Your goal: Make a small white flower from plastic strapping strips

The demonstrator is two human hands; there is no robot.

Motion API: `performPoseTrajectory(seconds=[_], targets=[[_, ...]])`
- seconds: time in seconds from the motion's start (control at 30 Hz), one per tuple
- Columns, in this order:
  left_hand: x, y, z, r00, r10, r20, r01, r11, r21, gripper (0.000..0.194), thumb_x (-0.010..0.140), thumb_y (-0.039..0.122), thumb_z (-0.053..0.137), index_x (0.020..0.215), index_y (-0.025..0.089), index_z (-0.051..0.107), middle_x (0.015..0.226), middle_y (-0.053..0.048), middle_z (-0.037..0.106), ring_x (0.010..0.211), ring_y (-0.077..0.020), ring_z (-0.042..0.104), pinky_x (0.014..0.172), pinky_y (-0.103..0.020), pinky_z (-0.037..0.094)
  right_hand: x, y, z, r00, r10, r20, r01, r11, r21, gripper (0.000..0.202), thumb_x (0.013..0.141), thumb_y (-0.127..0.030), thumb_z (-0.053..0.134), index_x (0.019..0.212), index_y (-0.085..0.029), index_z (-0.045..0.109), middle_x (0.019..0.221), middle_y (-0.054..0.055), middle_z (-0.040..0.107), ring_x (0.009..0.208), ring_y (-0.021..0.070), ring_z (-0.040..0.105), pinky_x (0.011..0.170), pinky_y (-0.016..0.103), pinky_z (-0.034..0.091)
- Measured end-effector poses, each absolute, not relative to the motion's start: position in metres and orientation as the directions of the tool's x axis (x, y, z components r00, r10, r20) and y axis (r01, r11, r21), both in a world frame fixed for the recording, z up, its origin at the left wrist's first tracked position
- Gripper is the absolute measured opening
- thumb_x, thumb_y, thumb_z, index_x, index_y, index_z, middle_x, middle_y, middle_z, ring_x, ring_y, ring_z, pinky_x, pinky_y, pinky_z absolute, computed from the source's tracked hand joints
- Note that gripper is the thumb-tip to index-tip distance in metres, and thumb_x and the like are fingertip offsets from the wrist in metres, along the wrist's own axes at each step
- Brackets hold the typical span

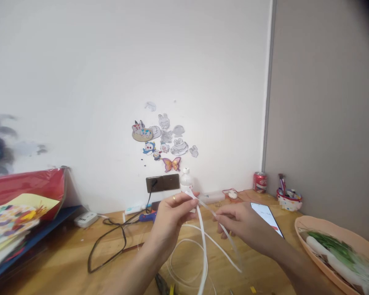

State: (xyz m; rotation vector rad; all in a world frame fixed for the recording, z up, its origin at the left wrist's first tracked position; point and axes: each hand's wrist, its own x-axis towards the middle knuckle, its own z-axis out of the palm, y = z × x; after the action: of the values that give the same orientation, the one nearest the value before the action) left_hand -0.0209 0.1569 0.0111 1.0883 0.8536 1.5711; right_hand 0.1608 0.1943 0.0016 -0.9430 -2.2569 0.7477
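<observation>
White strips point(203, 241) hang and curve down from my left hand point(175, 213), whose thumb and fingers pinch them near their top end. A thinner, translucent strip point(207, 208) runs from there to my right hand point(235, 221), which pinches it between thumb and forefinger. Below my hands, thin white loops point(175, 256) lie on the wooden table point(135, 266). Right behind my left fingertips stands a clear bottle point(186, 180) with a white cap, its lower part hidden.
A phone point(267, 219) lies beyond my right wrist. Farther right are a red can point(260, 182), a dotted basket point(290, 201) and a pink tray point(301, 229) with greens. Black cable point(106, 262), a blue glue gun point(146, 217) and a white power block point(86, 219) sit left.
</observation>
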Motion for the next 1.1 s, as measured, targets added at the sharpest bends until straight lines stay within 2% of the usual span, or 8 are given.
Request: performPoseTrajectory(seconds=[0.1, 0.23, 0.33, 0.43, 0.53, 0.67, 0.8, 1.1], targets=[[-0.021, 0.157, 0.01, -0.104, 0.969, 0.226, -0.325, -0.248, 0.913, 0.015, 0.064, 0.022, 0.071, 0.078, 0.015, 0.072, 0.079, -0.005, 0.066, 0.07, -0.0098, 0.056, 0.057, -0.014, 0.047, 0.16, 0.193, 0.001, -0.589, 0.756, 0.285, 0.438, 0.595, -0.673, 0.033, 0.086, -0.024, 0.038, 0.062, -0.017, 0.059, 0.059, -0.001, 0.062, 0.055, 0.0119, 0.055, 0.05, 0.021, 0.035], [-0.02, 0.156, 0.006, -0.119, 0.959, 0.257, -0.284, -0.281, 0.917, 0.012, 0.068, 0.026, 0.069, 0.072, 0.015, 0.071, 0.068, -0.002, 0.063, 0.063, -0.0082, 0.053, 0.057, -0.015, 0.046, 0.161, 0.189, 0.008, -0.63, 0.716, 0.301, 0.413, 0.637, -0.651, 0.028, 0.081, -0.026, 0.049, 0.057, -0.018, 0.062, 0.053, -0.003, 0.058, 0.05, 0.0106, 0.048, 0.047, 0.022, 0.029], [-0.017, 0.152, 0.005, -0.127, 0.943, 0.307, -0.229, -0.329, 0.916, 0.012, 0.069, 0.027, 0.068, 0.066, 0.015, 0.07, 0.061, 0.001, 0.059, 0.058, -0.0071, 0.049, 0.055, -0.016, 0.044, 0.162, 0.186, 0.017, -0.594, 0.719, 0.36, 0.374, 0.644, -0.668, 0.021, 0.083, -0.031, 0.049, 0.083, -0.022, 0.067, 0.08, 0.0, 0.065, 0.073, 0.0147, 0.055, 0.061, 0.024, 0.038], [-0.013, 0.145, 0.007, -0.114, 0.926, 0.36, -0.167, -0.375, 0.912, 0.014, 0.068, 0.025, 0.068, 0.06, 0.014, 0.069, 0.058, 0.002, 0.054, 0.056, -0.0074, 0.047, 0.052, -0.016, 0.042, 0.161, 0.18, 0.024, -0.521, 0.737, 0.43, 0.312, 0.633, -0.708, 0.026, 0.084, -0.036, 0.046, 0.099, -0.024, 0.063, 0.099, 0.002, 0.062, 0.093, 0.0168, 0.053, 0.075, 0.026, 0.04], [-0.009, 0.14, 0.01, -0.088, 0.917, 0.389, -0.133, -0.398, 0.908, 0.013, 0.066, 0.022, 0.069, 0.057, 0.014, 0.069, 0.058, 0.002, 0.054, 0.055, -0.0076, 0.046, 0.048, -0.016, 0.04, 0.156, 0.172, 0.024, -0.461, 0.777, 0.428, 0.261, 0.58, -0.772, 0.024, 0.082, -0.038, 0.05, 0.095, -0.023, 0.064, 0.085, 0.001, 0.063, 0.074, 0.0128, 0.055, 0.06, 0.022, 0.042], [-0.005, 0.136, 0.012, -0.076, 0.917, 0.392, -0.136, -0.399, 0.907, 0.01, 0.066, 0.02, 0.069, 0.059, 0.014, 0.07, 0.055, 0.002, 0.058, 0.053, -0.0075, 0.047, 0.05, -0.017, 0.04, 0.147, 0.159, 0.024, -0.42, 0.852, 0.312, 0.18, 0.415, -0.892, 0.014, 0.075, -0.032, 0.06, 0.08, -0.02, 0.063, 0.06, -0.004, 0.056, 0.05, 0.0067, 0.046, 0.044, 0.017, 0.037], [-0.004, 0.132, 0.009, -0.107, 0.908, 0.405, -0.169, -0.417, 0.893, 0.001, 0.064, 0.018, 0.071, 0.063, 0.017, 0.071, 0.054, 0.002, 0.06, 0.051, -0.0071, 0.048, 0.051, -0.017, 0.04, 0.143, 0.151, 0.028, -0.441, 0.861, 0.255, 0.149, 0.35, -0.925, 0.01, 0.074, -0.027, 0.06, 0.072, -0.019, 0.063, 0.056, -0.005, 0.054, 0.048, 0.0053, 0.045, 0.044, 0.015, 0.037], [0.002, 0.12, 0.011, -0.155, 0.878, 0.454, -0.161, -0.476, 0.865, 0.007, 0.067, 0.019, 0.068, 0.061, 0.018, 0.071, 0.052, 0.001, 0.059, 0.052, -0.0098, 0.05, 0.052, -0.021, 0.041, 0.146, 0.142, 0.034, -0.445, 0.828, 0.341, 0.105, 0.426, -0.899, 0.01, 0.076, -0.027, 0.059, 0.07, -0.022, 0.065, 0.055, -0.007, 0.048, 0.048, 0.0044, 0.038, 0.046, 0.013, 0.034]])
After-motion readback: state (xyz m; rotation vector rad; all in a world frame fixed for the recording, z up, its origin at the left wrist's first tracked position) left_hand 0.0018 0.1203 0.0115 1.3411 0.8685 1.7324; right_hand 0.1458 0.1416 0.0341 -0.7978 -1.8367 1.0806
